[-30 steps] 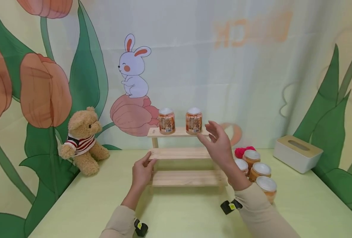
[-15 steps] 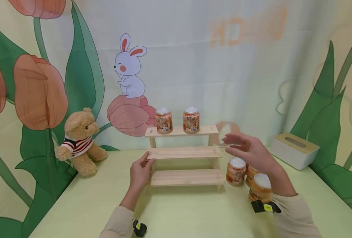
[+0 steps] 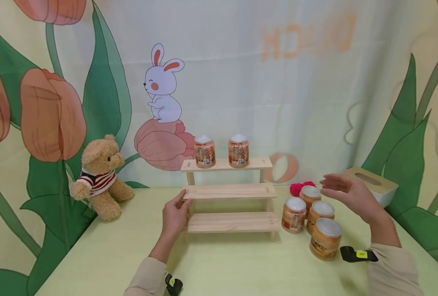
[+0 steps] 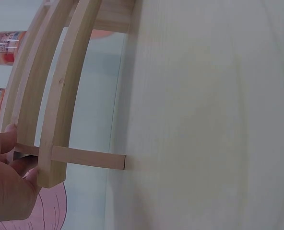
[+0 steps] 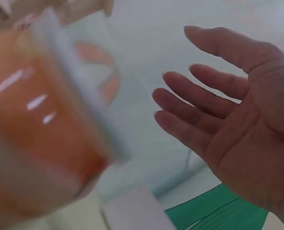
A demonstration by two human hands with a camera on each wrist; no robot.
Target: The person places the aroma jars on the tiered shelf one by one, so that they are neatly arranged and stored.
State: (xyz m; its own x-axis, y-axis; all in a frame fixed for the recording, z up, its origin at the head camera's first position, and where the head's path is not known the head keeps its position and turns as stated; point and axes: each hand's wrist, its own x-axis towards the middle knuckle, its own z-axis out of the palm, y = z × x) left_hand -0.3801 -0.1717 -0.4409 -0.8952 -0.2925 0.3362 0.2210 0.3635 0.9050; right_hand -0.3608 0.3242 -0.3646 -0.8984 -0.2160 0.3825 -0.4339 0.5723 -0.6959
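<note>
Right hand (image 3: 353,197) empty, fingers extended, near four shiny orange cylindrical jars (image 3: 313,224) with pale lids.
Left hand (image 3: 174,214) pinches middle tier, left end, of three-tier pale wooden shelf (image 3: 229,191); two matching jars (image 3: 239,153) upright on top tier.

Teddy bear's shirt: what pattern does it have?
The shirt has red and white stripes with a dark patch near the shoulder; the head view shows it best.
</note>
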